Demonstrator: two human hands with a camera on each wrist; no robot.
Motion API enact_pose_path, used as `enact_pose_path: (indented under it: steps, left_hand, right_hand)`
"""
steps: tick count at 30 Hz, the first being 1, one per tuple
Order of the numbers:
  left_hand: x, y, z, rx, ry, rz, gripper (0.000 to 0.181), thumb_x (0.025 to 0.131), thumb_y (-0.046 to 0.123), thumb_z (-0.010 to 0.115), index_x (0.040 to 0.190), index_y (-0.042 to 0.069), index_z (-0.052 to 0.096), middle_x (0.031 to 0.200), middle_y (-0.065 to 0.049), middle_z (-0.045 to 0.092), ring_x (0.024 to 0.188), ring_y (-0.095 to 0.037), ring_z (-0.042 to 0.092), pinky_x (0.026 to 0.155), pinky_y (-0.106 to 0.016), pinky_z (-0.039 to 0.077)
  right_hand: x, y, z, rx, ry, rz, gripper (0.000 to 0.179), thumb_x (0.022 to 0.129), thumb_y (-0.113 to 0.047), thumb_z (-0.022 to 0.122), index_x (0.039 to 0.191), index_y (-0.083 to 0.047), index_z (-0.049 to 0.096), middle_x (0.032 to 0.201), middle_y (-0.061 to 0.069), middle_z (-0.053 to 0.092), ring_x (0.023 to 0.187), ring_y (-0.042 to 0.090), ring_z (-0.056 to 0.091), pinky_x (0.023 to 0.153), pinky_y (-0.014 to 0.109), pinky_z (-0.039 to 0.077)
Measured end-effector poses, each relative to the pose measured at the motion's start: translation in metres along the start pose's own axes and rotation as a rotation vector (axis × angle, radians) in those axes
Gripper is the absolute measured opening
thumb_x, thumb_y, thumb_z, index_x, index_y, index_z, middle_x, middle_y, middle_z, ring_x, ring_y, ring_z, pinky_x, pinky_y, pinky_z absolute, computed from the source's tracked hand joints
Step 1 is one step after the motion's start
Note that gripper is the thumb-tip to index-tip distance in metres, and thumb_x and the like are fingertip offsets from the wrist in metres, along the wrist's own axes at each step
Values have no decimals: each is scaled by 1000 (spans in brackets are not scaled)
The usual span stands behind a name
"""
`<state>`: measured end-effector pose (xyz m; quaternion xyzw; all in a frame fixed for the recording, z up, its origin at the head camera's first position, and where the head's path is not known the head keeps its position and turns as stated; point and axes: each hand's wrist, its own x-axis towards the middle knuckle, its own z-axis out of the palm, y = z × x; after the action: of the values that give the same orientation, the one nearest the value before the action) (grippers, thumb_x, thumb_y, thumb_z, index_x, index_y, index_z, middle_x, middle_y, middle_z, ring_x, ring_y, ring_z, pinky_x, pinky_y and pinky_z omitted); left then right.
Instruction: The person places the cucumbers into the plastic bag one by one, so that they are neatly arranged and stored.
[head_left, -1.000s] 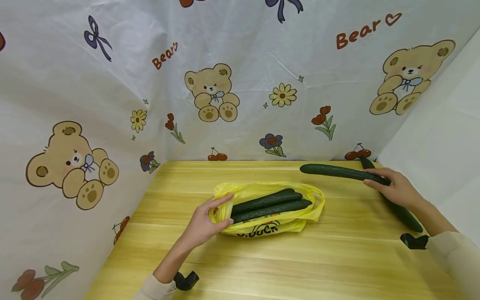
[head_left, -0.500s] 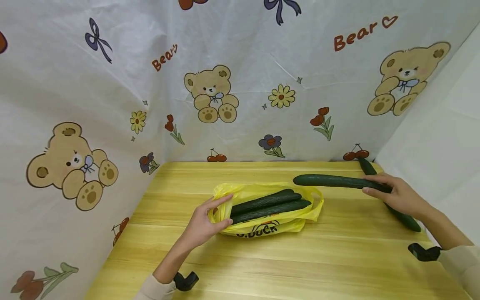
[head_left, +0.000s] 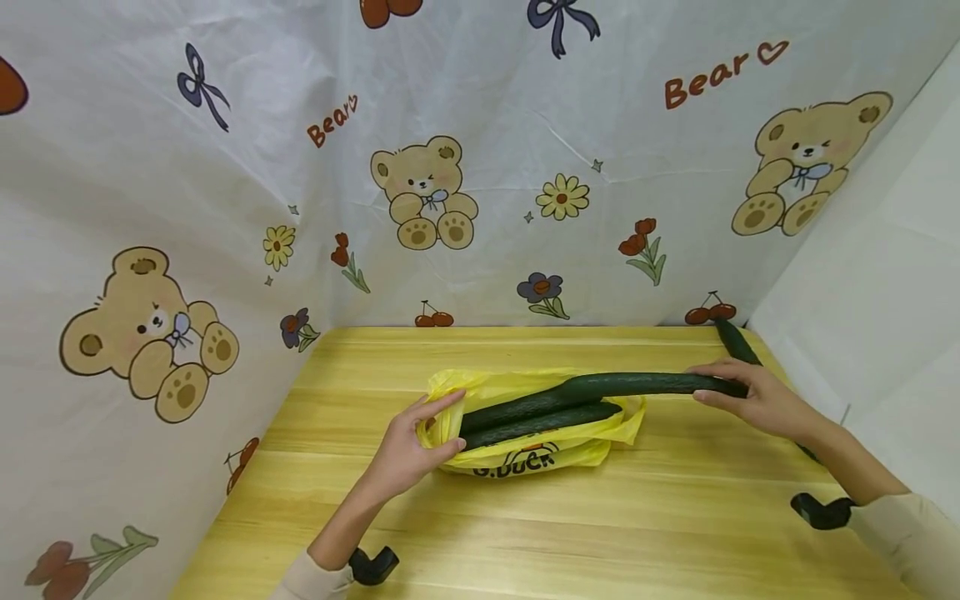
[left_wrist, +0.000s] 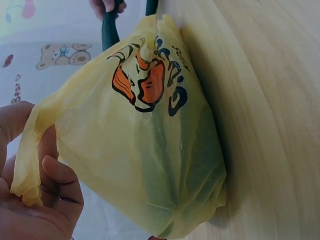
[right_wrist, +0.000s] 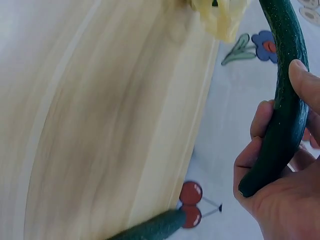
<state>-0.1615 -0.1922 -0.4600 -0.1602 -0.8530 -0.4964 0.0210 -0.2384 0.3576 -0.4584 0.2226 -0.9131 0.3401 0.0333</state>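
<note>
My left hand [head_left: 405,446] holds the left side of a yellow plastic bag [head_left: 581,457], which lies on its side with a duck print. In the left wrist view, the bag's handle [left_wrist: 29,165] passes between curled fingers and thumb. Dark green cucumbers [head_left: 543,423] lie inside the bag's mouth. A long cucumber [head_left: 645,383] is gripped near its right end by my right hand [head_left: 768,404]; its far end overlaps the cucumbers at the bag's opening, and whether they touch is unclear. The right wrist view has fingers and thumb wrapped round this cucumber [right_wrist: 287,125].
Another cucumber [head_left: 737,342] lies along the table's right side, partly hidden by my right hand. The wooden table [head_left: 600,533] meets a bear-print sheet [head_left: 495,250] at the back and left. A plain white wall [head_left: 885,308] stands at the right.
My right hand has carried the cucumber leftward and lower, so its far end now reaches over the bag's opening. My left hand keeps its hold on the bag.
</note>
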Motion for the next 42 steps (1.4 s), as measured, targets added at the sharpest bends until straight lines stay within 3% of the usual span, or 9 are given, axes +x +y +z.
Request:
enact_pose_path:
  steps: [3,7,14,24,31,36,42]
  left_hand:
    - [0,0,1,6,7,-19,67,94,24,85,153,41,60,161,10,58,167,-45,21,121,-76,35]
    - [0,0,1,11,5,-29,67,94,28,85,153,43,59,161,11,56,167,-43,20,120,-75,38]
    - [0,0,1,5,-4,-30,69,94,28,85,156,43,56,165,10,52,169,-41,16,120,-73,39]
    - [0,1,0,-9,-6,-11,70,95,24,84,158,36,56,166,8,51,169,-42,15,121,-74,37]
    - [1,4,0,3,2,-6,69,95,20,84,155,42,57,165,4,53,168,-42,20,117,-72,43]
    - [2,3,-2,25,13,-8,68,94,23,84,153,46,58,164,2,55,166,-41,26,114,-68,48]
    - [3,1,-3,31,21,2,67,95,21,84,155,39,59,161,2,57,164,-40,32,108,-60,50]
  right_hand:
    - [7,-8,9,2,-14,-33,39,101,-16,76,141,-15,72,131,7,69,110,-13,51,85,19,49]
    - [18,-20,21,12,-30,-52,38,102,-18,75,139,-14,73,129,7,72,109,-10,52,83,22,49]
    - [43,-41,47,85,-86,-124,36,104,-17,73,139,-10,72,118,5,73,94,5,56,76,25,46]
    - [79,-80,83,118,-185,-189,39,108,-20,67,144,-5,68,119,7,70,92,10,55,76,27,45]
    - [99,-101,110,138,-249,-272,40,110,-21,64,145,-2,66,120,9,70,93,10,55,78,28,44]
    - [115,-110,124,53,-287,-279,42,111,-28,62,147,-5,66,123,7,70,98,13,60,86,35,51]
    - [122,-111,133,-178,-277,-301,39,109,-25,66,142,-5,68,131,12,73,116,29,72,101,50,59]
